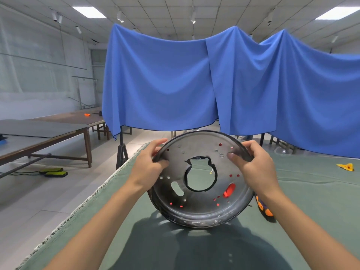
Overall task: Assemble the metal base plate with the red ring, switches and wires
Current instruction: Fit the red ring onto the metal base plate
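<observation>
Round metal base plate held tilted up above green table cloth, facing camera, large centre hole, small holes and slots showing red behind. Left hand grips upper-left rim, thumb on face; right hand grips upper-right rim, thumb on face. Orange-purple object on cloth just right of plate. Yellow item far right. Blue sheet hangs behind.
</observation>
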Action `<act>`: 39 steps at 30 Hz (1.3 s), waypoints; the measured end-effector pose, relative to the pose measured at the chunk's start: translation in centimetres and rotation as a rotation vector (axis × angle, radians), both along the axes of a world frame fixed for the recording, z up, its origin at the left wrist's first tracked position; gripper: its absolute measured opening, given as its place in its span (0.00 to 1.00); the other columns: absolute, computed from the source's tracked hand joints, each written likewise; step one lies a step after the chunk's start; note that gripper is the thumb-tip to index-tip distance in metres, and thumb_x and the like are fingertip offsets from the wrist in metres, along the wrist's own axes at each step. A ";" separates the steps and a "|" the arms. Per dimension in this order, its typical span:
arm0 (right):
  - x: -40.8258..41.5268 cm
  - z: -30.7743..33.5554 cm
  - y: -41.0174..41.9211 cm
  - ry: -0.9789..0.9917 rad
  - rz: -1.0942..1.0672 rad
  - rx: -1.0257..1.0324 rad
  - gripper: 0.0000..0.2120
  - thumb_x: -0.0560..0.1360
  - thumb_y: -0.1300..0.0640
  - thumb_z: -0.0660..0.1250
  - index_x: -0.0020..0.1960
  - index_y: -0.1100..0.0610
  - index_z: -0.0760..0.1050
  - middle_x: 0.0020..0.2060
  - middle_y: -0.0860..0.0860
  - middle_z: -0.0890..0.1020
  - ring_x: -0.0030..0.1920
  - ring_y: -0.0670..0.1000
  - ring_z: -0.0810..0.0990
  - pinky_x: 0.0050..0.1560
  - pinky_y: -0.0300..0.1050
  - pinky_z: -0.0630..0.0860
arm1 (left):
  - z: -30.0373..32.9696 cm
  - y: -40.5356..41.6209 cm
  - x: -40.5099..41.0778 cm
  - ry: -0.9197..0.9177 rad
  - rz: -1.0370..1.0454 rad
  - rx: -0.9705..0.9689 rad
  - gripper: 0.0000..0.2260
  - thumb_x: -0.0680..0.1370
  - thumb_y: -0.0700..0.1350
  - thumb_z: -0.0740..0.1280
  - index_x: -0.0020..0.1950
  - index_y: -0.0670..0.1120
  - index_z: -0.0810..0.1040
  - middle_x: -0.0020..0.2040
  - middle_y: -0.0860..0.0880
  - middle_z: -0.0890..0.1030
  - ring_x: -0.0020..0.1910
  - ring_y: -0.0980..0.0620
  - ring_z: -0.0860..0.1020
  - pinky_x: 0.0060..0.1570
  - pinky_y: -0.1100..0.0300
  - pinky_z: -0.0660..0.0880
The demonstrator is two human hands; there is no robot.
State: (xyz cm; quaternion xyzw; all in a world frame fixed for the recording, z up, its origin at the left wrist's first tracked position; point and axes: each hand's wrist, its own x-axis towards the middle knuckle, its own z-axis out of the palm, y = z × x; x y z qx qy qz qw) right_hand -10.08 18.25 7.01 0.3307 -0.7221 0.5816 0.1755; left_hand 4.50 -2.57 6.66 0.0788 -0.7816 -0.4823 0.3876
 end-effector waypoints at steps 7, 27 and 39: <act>-0.3 0.6 0.9 0.108 0.029 0.095 0.10 0.68 0.54 0.76 0.40 0.49 0.75 0.39 0.45 0.79 0.44 0.44 0.76 0.42 0.35 0.70 | 2.6 -0.1 0.6 -0.301 -0.225 0.000 0.47 0.56 0.69 0.69 0.72 0.53 0.65 0.70 0.49 0.69 0.69 0.48 0.68 0.70 0.48 0.63; 1.8 0.9 2.2 0.263 0.222 -0.078 0.08 0.66 0.52 0.73 0.41 0.43 0.75 0.34 0.42 0.81 0.34 0.44 0.77 0.34 0.30 0.71 | 3.6 -4.4 0.4 -0.199 -0.281 0.433 0.14 0.77 0.60 0.62 0.48 0.50 0.78 0.32 0.51 0.69 0.28 0.55 0.64 0.28 0.64 0.68; 2.9 1.4 1.4 0.385 0.204 -0.020 0.08 0.66 0.52 0.73 0.42 0.45 0.76 0.38 0.39 0.81 0.37 0.40 0.78 0.37 0.24 0.69 | 2.6 -6.2 1.0 -0.174 -0.421 0.452 0.26 0.65 0.37 0.64 0.64 0.46 0.74 0.36 0.46 0.65 0.31 0.53 0.63 0.31 0.61 0.67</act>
